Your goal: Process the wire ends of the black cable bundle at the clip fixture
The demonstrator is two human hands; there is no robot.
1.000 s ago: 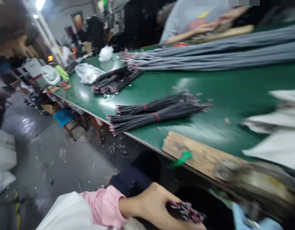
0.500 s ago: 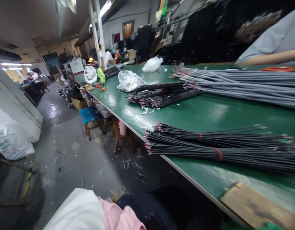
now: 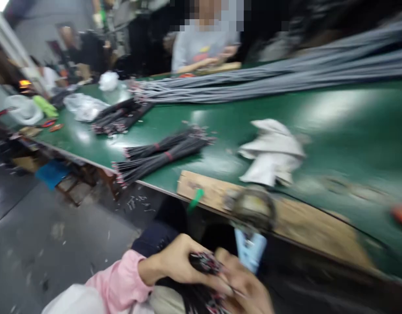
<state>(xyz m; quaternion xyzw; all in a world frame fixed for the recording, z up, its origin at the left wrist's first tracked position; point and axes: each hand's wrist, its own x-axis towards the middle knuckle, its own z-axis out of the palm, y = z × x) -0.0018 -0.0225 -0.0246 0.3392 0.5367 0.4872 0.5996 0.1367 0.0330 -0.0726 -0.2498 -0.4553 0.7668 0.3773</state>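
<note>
The held bundle of dark wires (image 3: 206, 262) is in the near middle of the scene, off the green surface (image 3: 345, 148) and short of its near edge. Its visible stretch lies roughly left to right, with the pale and reddish wire tips towards the right. The left hand (image 3: 178, 261) covers much of its length, so I cannot tell where the other end points. More dark wires (image 3: 197, 298) show just below that hand; whether they belong to the same bundle is unclear.

The left forearm, in a pink sleeve (image 3: 125, 279), reaches from the near left towards the right and slightly far, back of the hand upward. Its grip is closed round the bundle, the tips showing in the crook of thumb and forefinger. The right hand (image 3: 248, 285) comes in from the near right, fingers bent towards the tips and close to the left thumb; blur leaves me unable to tell whether its grip pinches a wire.

Far of the hands, a wooden board (image 3: 207, 187) lies along the surface's near edge. Left of it, two tied bundles (image 3: 151, 162) slant from near left to far right.
</note>
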